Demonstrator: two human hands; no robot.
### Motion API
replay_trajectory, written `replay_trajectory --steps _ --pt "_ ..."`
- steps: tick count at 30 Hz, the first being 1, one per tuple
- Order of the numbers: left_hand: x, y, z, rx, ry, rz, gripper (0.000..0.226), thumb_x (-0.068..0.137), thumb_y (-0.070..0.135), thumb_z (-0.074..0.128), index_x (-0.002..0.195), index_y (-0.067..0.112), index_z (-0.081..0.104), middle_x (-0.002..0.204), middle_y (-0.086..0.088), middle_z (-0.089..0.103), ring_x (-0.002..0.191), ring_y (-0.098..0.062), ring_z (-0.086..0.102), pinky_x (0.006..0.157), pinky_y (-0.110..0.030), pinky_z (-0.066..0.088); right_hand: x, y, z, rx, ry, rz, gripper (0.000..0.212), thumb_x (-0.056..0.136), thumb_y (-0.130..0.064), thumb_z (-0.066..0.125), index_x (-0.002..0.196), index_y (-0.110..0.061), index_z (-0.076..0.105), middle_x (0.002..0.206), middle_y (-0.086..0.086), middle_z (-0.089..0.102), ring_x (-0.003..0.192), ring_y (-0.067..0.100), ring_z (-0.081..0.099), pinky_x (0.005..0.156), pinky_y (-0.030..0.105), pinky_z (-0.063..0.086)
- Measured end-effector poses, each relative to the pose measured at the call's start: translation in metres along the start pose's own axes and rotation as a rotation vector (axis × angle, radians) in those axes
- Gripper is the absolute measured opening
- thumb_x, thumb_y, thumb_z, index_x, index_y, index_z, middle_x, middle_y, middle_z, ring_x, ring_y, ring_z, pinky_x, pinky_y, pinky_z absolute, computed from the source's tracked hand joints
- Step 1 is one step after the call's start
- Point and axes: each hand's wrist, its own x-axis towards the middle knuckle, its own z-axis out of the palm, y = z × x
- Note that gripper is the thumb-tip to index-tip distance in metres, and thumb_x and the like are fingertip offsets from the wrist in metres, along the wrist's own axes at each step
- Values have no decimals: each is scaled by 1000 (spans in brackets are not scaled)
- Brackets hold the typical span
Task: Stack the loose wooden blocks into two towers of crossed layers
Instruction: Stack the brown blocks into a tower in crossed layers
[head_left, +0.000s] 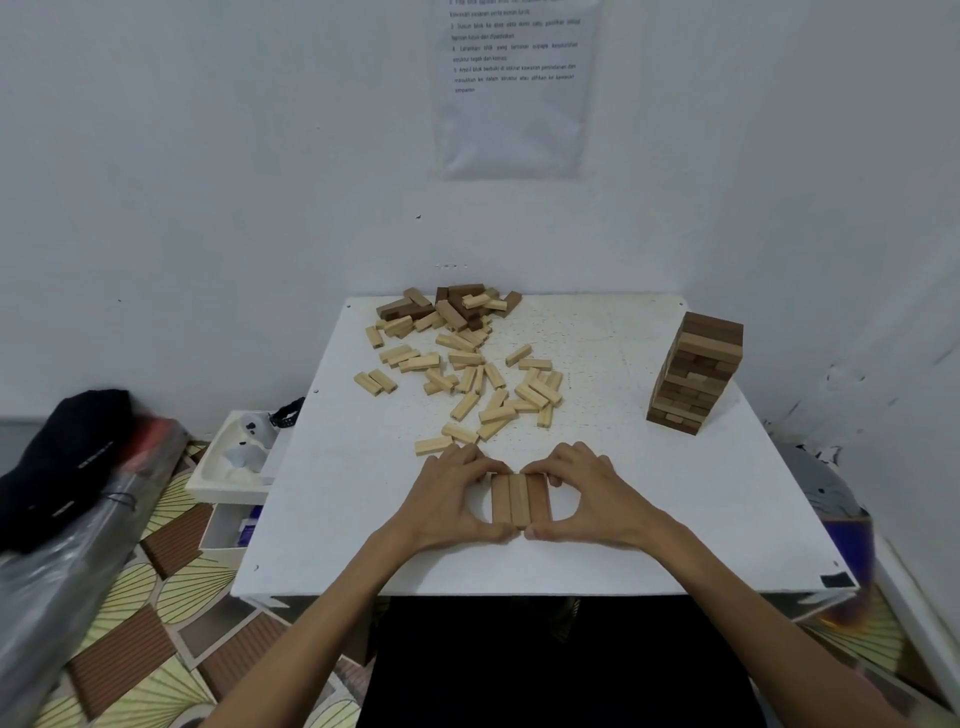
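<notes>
Near the front edge of the tabletop (649, 519), the left hand (457, 499) and right hand (592, 493) are pinching a row of three blocks (519, 499) between thumbs and curled fingers. They should be squaring its ends flush before crossing the next layer.

Loose blocks (467, 374) crowd far side; tower (696, 371) right.

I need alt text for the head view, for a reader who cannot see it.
The left hand and right hand squeeze three wooden blocks into a row on a white table. Loose blocks lie scattered beyond, and a tower stands at the right.
</notes>
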Motion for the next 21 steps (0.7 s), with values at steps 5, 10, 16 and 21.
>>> replay_trajectory --steps 5,10,16,21 --pt "14 4 -12 -47 -49 34 71 60 71 78 121 37 64 110 16 47 106 -9 43 90 -28 39 -1 -3 -13 53 45 -7 72 69 -70 79 132 -42 56 114 -17 43 116 3 39 102 33 39" --pt "41 21 -29 -37 -52 102 70 62 74 72 121 37 64 118 13 51 111 -7 42 93 -28 35 0 -6 -48 22 78 -5 69 72 -60 83 132 -37 58 121 -13 45 117 4 38 103 33 39" --pt "81 47 -54 -30 -32 181 71 61 72 73 119 33 65 118 14 55 108 -11 46 94 -39 43 1 -8 -93 -10 165 10 74 70 -65 82 133 -36 58 120 -16 44 117 4 38 96 26 40" --pt "116 75 -74 -59 -46 257 66 62 70 75 117 34 66 119 16 56 111 -12 48 98 -42 43 -3 -5 -134 -19 235 35 69 69 -62 84 129 -37 61 118 -15 46 116 1 40 89 15 36"
